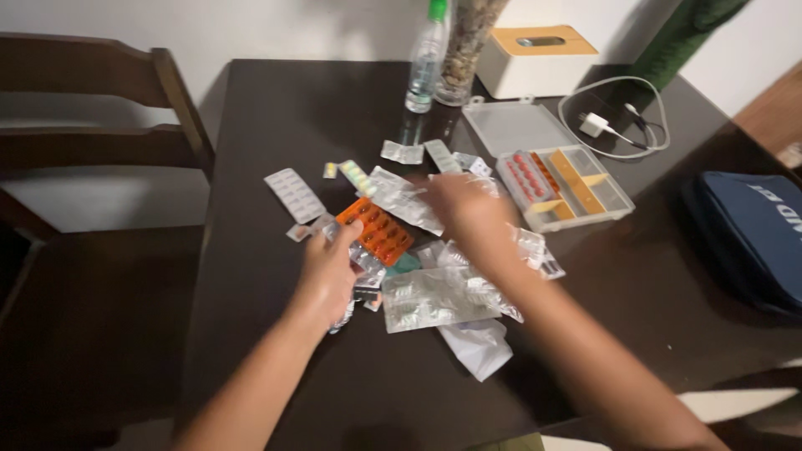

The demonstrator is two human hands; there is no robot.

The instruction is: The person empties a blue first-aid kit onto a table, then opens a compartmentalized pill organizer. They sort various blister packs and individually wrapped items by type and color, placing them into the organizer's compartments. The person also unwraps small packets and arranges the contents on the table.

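The left hand [328, 276] is laid on a heap of blister packs [434, 292] in the middle of a dark table [276, 125], with the fingers bent over silver foil; whether a pack is really gripped cannot be told, because the fingers are hidden from above. An orange blister pack [378, 230] is found just beyond this hand, touching its fingertips or nearly so, and tilted toward the upper left. The right hand [469, 213] is held over the far side of the heap; it is blurred, so its grasp cannot be told either. A silver pack [405, 199] is seen just left of it, between it and the orange pack. A white pack [294, 195] is placed apart, further left and beyond the left hand. To the right of the right hand, near but not touching, a clear pill box [576, 188] is set with its lid open and red capsules in one compartment. Behind both hands a bottle [424, 63], a wooden-topped box [535, 58] and a white charger cable [618, 117] are seen. A blue bag [752, 238] is lying far to the right.
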